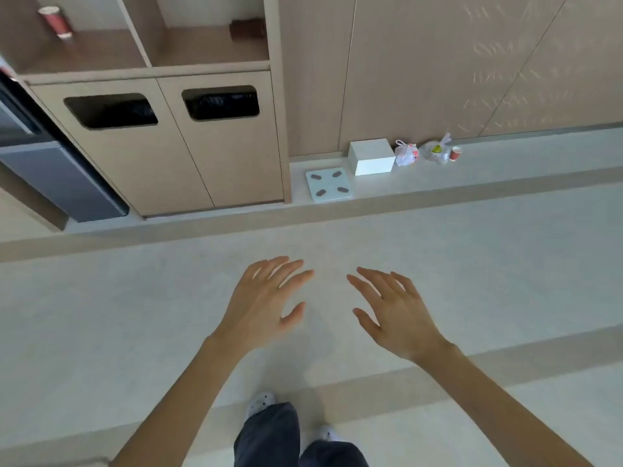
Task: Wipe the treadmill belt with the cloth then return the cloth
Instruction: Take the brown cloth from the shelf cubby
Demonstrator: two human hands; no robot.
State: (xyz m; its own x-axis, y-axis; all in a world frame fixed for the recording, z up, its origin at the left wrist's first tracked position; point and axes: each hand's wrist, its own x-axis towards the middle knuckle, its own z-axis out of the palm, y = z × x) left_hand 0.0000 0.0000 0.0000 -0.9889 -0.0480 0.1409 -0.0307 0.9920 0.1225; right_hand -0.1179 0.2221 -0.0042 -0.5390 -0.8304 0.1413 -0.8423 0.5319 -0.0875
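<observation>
Head view, the only view supplied. Your left hand (266, 305) and right hand (394, 315) are both released: fingers straight and spread, palms down, holding nothing, raised over the bare floor (135, 315) well in front of the bin cabinet (168, 156).

The cloth is not in view, and neither is the treadmill belt. In my judgement the wiping has not begun, and you must first locate the cloth.

To the right of the bin cabinet, on a low ledge along the wall, lie a white bathroom scale (328, 185), then a white box (371, 156), two knotted plastic bags (406, 153) and a small red cup (455, 153), each further from the cabinet than the last. On the open shelf above the cabinet stand a red paper cup (55, 21) and a dark object (247, 28) that I cannot identify. A dark appliance (57, 176) stands to the left of the cabinet.

Risks:
- You may take up the wrong item, since nothing here is plainly a cloth.
- You face the bin cabinet with no treadmill in frame, so a turn made without looking could catch a foot on the ledge.
- Returning the cloth depends on noting where you take it from.

Writing: none legible. The cups carry a red pattern only, and the scale shows four dark pads and no readable mark.
</observation>
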